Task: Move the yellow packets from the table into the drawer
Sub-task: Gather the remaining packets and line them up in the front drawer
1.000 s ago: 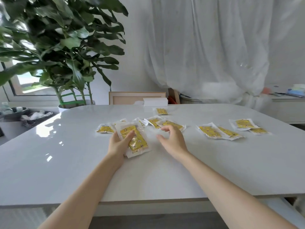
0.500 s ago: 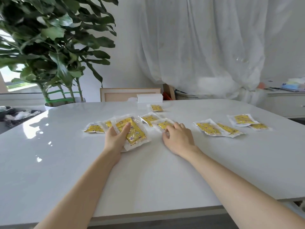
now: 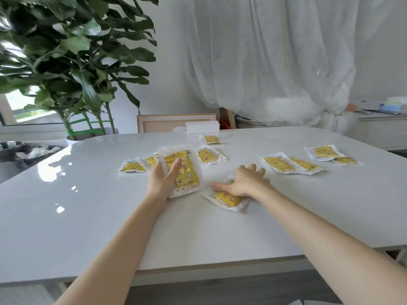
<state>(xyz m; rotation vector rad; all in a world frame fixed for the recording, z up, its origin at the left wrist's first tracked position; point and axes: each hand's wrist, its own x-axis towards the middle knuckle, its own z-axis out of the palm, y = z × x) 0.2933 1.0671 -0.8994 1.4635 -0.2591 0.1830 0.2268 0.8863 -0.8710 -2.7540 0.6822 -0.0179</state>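
The left hand [image 3: 164, 180] held a bundle of yellow packets [image 3: 184, 172] tilted up off the white desk [image 3: 88, 216], thumb across the front and fingers curled behind it. The right hand [image 3: 244, 182] lay palm down with its fingers spread and nearly straight, pressing a single yellow packet [image 3: 226, 198] flat on the desk just right of the bundle. More packets lay loose on the desk: two left packets [image 3: 133, 167] beside the left hand, a middle packet [image 3: 208, 155] beyond the bundle, a far packet [image 3: 211, 139] near a white box [image 3: 202, 126], and a right-hand group [image 3: 293, 165] well apart. A potted plant [image 3: 72, 62] stood behind the desk's far left corner.
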